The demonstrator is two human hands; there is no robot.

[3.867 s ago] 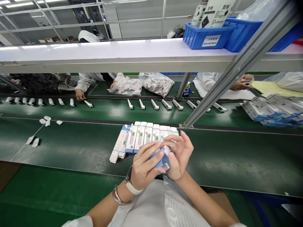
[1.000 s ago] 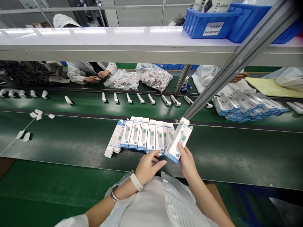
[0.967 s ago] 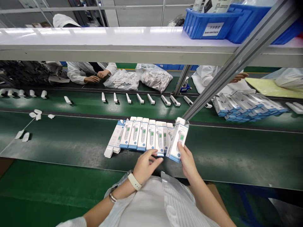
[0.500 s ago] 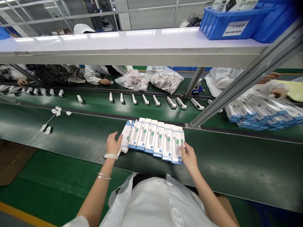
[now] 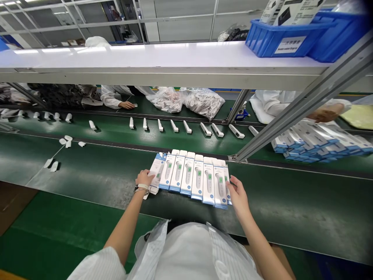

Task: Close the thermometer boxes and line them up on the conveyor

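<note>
A slanted row of white-and-blue thermometer boxes, each printed with a thermometer, lies overlapped on the green belt before me. At its left end, my left hand is closed against the edge of the outermost boxes, which sit less evenly than the others; some of its fingers are hidden. Beside the right end is my right hand, its fingers apart and its thumb side near or touching the last box. Whether that thumb presses on the box is hard to tell.
White thermometers lie spaced along the farther belt. Several small white covers rest at left. A slanted metal post and a white shelf with blue bins stand ahead. Stacked boxes, plastic bags and co-workers' hands are beyond.
My left hand has moved in from beside the row onto its left-end boxes. My right hand has shifted slightly outward at the right end. The view has tilted a little.
</note>
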